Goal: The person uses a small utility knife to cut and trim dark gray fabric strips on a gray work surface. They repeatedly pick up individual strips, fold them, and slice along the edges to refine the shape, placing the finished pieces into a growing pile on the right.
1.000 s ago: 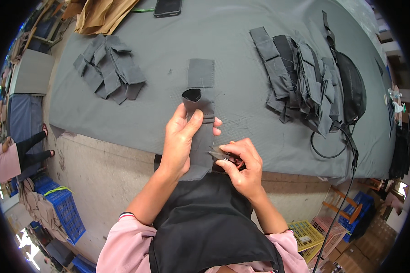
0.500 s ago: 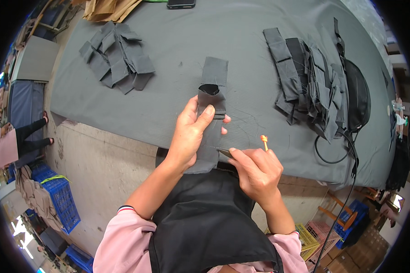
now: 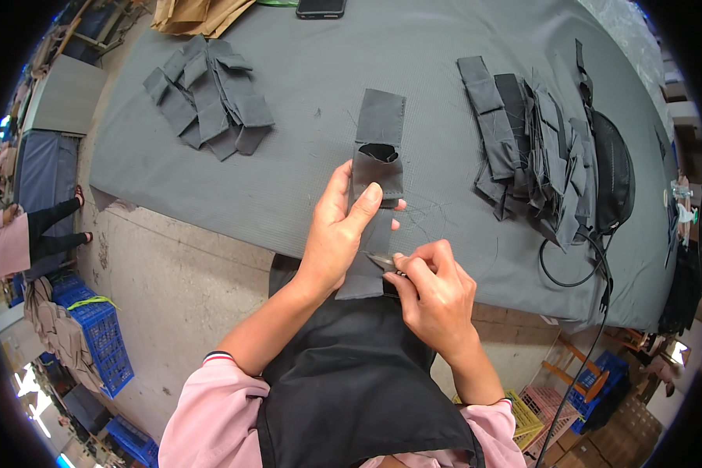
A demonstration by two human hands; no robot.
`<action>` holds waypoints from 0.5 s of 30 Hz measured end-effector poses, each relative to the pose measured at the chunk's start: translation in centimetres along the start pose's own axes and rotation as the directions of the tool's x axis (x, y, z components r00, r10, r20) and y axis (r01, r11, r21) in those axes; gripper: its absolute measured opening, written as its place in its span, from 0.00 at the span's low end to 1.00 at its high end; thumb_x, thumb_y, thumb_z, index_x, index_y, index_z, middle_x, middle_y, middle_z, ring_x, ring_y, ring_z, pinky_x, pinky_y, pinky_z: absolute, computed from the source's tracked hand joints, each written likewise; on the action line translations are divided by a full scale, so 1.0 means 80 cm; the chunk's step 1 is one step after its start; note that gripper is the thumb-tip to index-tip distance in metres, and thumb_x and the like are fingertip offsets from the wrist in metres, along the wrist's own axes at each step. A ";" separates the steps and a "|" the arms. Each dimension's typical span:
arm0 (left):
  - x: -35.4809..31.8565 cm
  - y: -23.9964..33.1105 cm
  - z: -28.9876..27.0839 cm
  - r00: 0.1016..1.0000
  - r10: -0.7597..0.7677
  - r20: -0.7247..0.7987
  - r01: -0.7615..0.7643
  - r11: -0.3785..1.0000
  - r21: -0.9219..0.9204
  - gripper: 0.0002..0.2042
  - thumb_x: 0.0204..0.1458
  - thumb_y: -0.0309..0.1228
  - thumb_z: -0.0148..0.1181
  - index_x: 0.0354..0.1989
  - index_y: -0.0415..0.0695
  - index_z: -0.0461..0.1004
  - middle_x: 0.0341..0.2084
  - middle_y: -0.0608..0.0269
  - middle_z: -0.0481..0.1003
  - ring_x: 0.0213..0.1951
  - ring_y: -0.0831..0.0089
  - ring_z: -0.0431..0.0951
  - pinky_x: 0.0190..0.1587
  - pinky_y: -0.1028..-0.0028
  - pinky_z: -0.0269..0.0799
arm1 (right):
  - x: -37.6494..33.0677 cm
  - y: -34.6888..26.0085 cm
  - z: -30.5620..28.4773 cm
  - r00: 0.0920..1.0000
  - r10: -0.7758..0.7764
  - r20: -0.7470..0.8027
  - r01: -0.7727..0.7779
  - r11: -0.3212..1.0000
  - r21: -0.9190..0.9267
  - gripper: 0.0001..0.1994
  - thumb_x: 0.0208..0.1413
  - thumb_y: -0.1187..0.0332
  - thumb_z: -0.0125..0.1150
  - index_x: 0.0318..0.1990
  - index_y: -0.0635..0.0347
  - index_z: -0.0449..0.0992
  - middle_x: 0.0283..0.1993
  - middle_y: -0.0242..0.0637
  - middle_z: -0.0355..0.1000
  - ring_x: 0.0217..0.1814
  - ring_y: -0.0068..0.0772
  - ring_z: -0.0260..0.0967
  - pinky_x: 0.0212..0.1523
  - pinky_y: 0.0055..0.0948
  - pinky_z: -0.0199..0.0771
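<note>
A grey fabric strip with a stitched, gaping pocket hangs over the near edge of the table toward my lap. My left hand is closed on it, thumb pressed on top just below the pocket and fingertips showing past its right side. In my right hand is a small pair of thread snips, held between thumb and fingers. Their metal tips lie over the lower part of the strip, close to its right edge. Most of the snips' body is hidden by my fingers.
On the grey-covered table lie a pile of grey fabric pieces at left and a larger pile at right. Beside that sits a black pouch with a cable. Loose threads, brown paper and a phone are farther off. A person stands left.
The strip and my left hand have shifted slightly right. My right hand has turned, bringing the snips' tips onto the strip, and the orange cord above that hand is out of sight.
</note>
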State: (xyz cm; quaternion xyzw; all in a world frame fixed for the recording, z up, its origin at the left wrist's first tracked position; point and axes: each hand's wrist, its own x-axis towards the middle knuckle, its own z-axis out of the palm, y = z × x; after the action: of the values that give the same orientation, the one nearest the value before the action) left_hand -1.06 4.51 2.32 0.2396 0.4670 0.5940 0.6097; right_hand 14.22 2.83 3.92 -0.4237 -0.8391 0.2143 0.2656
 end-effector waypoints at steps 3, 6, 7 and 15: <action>-0.001 0.002 0.003 1.000 -0.020 0.014 0.020 1.000 -0.001 0.16 0.61 0.36 0.48 0.52 0.41 0.62 0.41 0.62 0.71 0.40 0.72 0.76 0.38 0.74 0.74 | 0.003 -0.002 0.003 1.000 -0.004 0.029 0.004 1.000 0.003 0.11 0.37 0.72 0.69 0.29 0.59 0.72 0.28 0.34 0.61 0.20 0.31 0.61 0.21 0.29 0.60; 0.000 0.002 0.001 0.999 -0.024 0.023 0.024 1.000 0.011 0.16 0.61 0.36 0.48 0.52 0.41 0.62 0.40 0.61 0.71 0.40 0.73 0.76 0.38 0.74 0.74 | 0.005 -0.002 0.004 0.999 -0.018 0.030 0.018 1.000 -0.017 0.11 0.38 0.72 0.69 0.28 0.59 0.70 0.27 0.33 0.59 0.19 0.31 0.59 0.21 0.29 0.60; -0.001 0.002 0.001 1.000 -0.020 0.014 0.020 1.000 0.014 0.16 0.61 0.36 0.48 0.52 0.41 0.62 0.40 0.60 0.71 0.39 0.73 0.76 0.38 0.74 0.74 | 0.005 -0.002 0.005 0.999 -0.021 0.029 0.022 0.999 -0.025 0.11 0.38 0.72 0.68 0.27 0.59 0.70 0.27 0.33 0.59 0.19 0.31 0.59 0.21 0.29 0.60; 0.001 -0.001 -0.001 0.998 -0.060 0.001 0.060 0.998 0.017 0.16 0.61 0.40 0.47 0.51 0.42 0.63 0.34 0.54 0.75 0.31 0.73 0.77 0.35 0.75 0.75 | -0.002 0.006 0.017 0.996 -0.068 -0.063 0.068 0.998 0.000 0.11 0.38 0.73 0.69 0.30 0.59 0.72 0.25 0.32 0.59 0.19 0.30 0.59 0.21 0.28 0.60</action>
State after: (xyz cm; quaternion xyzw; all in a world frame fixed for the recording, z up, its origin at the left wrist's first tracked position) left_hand -1.11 4.59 2.23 0.2311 0.4786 0.5713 0.6253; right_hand 13.72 2.82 2.54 -0.4012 -0.8439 0.1927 0.2997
